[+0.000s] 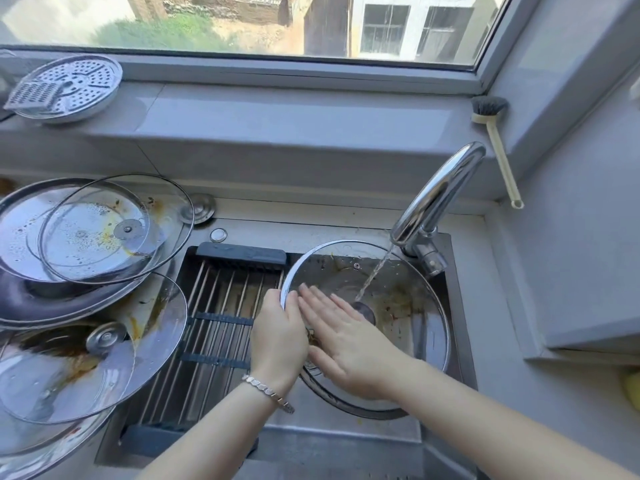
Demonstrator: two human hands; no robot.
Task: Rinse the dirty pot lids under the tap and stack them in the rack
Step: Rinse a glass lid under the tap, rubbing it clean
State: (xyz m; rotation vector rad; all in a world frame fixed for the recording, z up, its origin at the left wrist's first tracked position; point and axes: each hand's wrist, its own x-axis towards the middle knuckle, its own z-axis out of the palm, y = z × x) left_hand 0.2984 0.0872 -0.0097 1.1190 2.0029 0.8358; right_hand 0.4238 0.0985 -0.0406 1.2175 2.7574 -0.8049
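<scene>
Glass lid held under the tap.
Its rim was gripped by the left hand, fingers curled; the right hand was laid flat on it, fingers straight.

The clear glass lid under the chrome tap is smeared orange-brown with dark flecks, and the stacked lids carry the same yellow-orange streaks. The rack is dark grey with silver rods in parallel stripes. The steamer plate is silver, dotted with holes; the dish brush is cream with dark grey bristles.
</scene>
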